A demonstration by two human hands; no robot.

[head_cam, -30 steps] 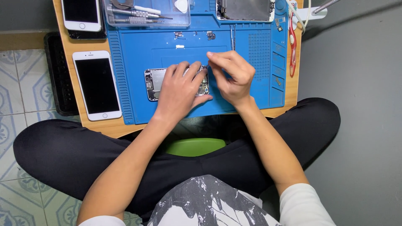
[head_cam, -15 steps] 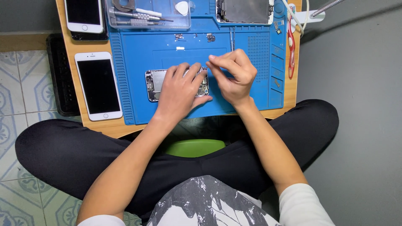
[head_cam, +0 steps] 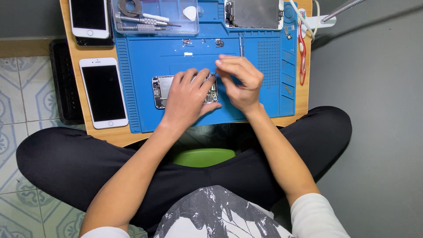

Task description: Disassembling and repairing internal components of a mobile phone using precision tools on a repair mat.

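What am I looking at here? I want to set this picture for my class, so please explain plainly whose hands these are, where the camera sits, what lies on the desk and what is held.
The camera sits on a person's head and looks down at their own arms and crossed legs. Before them is a low wooden table covered by a blue work mat. The left hand lies flat on an opened phone with its insides showing. The right hand hovers beside it, fingertips pinched together; whether it holds something is too small to tell. At the left lie two white phones with dark screens. At the top are a clear tray of tools, a removed screen panel and red-handled tweezers.
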